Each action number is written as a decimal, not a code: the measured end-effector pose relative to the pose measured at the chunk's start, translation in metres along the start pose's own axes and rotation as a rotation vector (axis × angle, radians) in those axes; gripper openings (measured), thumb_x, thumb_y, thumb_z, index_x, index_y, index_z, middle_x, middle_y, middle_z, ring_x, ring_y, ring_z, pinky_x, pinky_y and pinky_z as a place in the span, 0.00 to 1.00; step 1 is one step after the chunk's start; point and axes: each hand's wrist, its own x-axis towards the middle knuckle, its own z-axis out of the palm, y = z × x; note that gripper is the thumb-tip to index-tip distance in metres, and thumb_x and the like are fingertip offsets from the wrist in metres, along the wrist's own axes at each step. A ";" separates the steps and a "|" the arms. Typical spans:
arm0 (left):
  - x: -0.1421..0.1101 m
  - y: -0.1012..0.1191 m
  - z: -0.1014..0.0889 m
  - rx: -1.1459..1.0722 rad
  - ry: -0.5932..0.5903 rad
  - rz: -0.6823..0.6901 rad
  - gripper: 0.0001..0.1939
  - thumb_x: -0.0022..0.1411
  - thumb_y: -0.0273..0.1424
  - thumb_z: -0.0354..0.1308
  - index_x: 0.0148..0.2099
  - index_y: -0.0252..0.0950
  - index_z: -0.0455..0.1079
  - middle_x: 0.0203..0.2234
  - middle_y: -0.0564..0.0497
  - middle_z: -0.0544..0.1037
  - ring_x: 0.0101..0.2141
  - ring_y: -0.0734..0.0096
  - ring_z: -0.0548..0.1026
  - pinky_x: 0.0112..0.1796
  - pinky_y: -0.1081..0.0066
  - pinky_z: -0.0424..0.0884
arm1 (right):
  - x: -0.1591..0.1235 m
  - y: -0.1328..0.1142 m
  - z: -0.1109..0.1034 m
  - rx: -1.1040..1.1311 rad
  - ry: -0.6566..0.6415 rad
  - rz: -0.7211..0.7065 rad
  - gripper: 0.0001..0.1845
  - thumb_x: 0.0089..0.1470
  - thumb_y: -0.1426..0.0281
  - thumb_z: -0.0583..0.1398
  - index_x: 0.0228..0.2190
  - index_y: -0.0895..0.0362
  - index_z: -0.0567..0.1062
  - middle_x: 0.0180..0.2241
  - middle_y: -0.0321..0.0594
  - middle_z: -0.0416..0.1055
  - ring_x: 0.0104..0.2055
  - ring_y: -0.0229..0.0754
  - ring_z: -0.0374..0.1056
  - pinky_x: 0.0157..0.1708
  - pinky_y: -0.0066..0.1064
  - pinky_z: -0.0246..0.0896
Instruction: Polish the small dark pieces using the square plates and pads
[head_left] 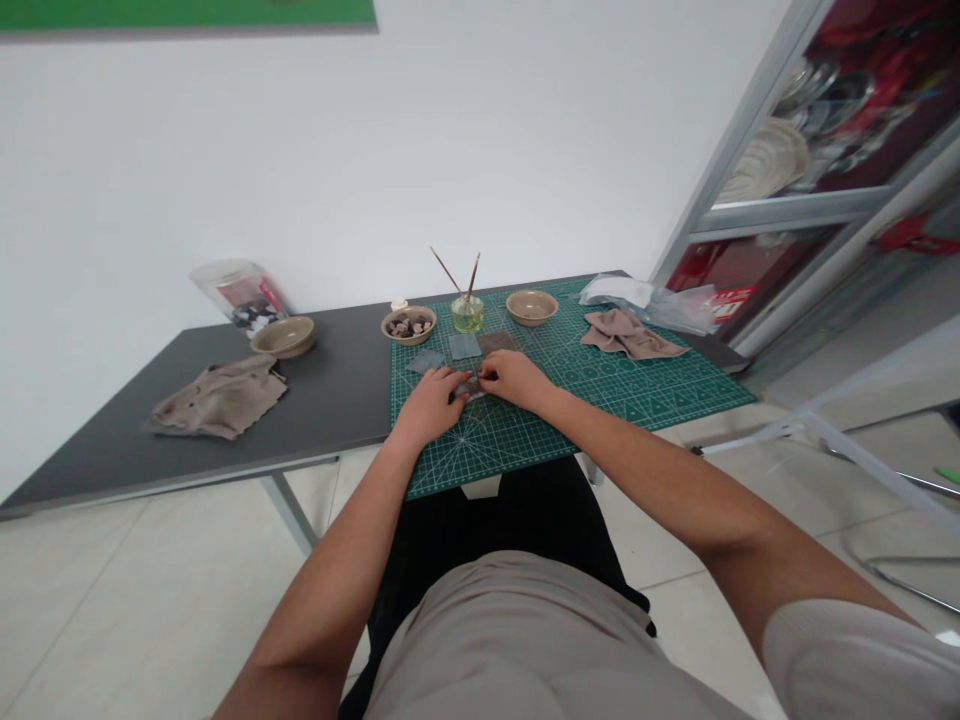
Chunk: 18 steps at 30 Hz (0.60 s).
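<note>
The left hand [433,405] and right hand [517,378] touch a small greyish piece [470,387] on a green cutting mat [525,440]. Just beyond lie three flat pieces [464,347], the rightmost brown. Farther off stand, left to right, a bowl of lumps [409,341], a glass jar [468,318] with two thin sticks [473,275], and a shallow bowl [532,317]. A brown cloth [630,335] lies crumpled at right.

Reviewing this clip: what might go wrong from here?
The left hand and right hand partly cover the small piece between them, so a slip could go unnoticed. Beyond them, two thin sticks rise from the clear jar; a forward reach might tip it.
</note>
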 end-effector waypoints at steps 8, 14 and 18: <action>0.001 -0.001 -0.002 -0.041 0.001 -0.006 0.16 0.65 0.33 0.54 0.51 0.38 0.77 0.47 0.46 0.78 0.48 0.58 0.72 0.53 0.56 0.68 | -0.006 -0.008 0.003 0.016 0.007 -0.058 0.04 0.56 0.73 0.64 0.30 0.59 0.81 0.35 0.43 0.78 0.41 0.43 0.70 0.44 0.32 0.59; -0.001 0.000 0.000 -0.012 -0.003 -0.002 0.18 0.65 0.30 0.53 0.53 0.35 0.76 0.50 0.45 0.78 0.49 0.58 0.72 0.54 0.57 0.68 | -0.011 0.001 -0.007 0.033 -0.026 -0.050 0.03 0.54 0.73 0.65 0.30 0.59 0.81 0.35 0.42 0.78 0.40 0.43 0.71 0.42 0.31 0.59; -0.001 0.002 0.000 0.010 0.002 -0.013 0.19 0.65 0.29 0.52 0.55 0.33 0.75 0.50 0.44 0.77 0.49 0.57 0.71 0.55 0.57 0.67 | -0.004 0.001 -0.004 0.016 0.000 -0.015 0.03 0.54 0.74 0.64 0.31 0.60 0.81 0.36 0.43 0.78 0.41 0.43 0.70 0.43 0.31 0.59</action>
